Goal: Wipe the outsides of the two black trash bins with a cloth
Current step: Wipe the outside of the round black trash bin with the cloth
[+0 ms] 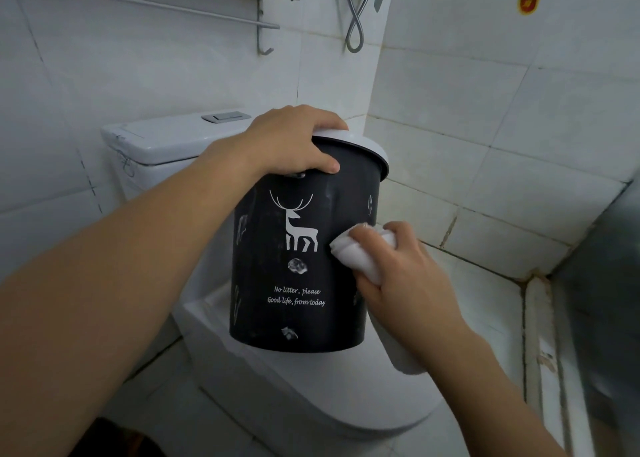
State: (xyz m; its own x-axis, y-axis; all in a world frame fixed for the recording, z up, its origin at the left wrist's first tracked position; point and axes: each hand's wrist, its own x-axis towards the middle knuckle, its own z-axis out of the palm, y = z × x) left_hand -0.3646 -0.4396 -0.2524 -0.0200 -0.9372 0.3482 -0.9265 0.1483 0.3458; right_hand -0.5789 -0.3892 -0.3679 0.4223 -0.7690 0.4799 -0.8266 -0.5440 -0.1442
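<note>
The right hand point(401, 276) clutched a bunched white cloth point(360, 254) against the side of a smooth black plastic bin point(298, 248) with a white rim ring. The left hand point(291, 144) gripped that rim. The bin stood nearly upright, mouth tilted rightward, above the closed white toilet lid point(311, 387).

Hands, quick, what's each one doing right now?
Left hand: grips the black bin by its white rim.
Right hand: holds the white cloth against the bin.
</note>
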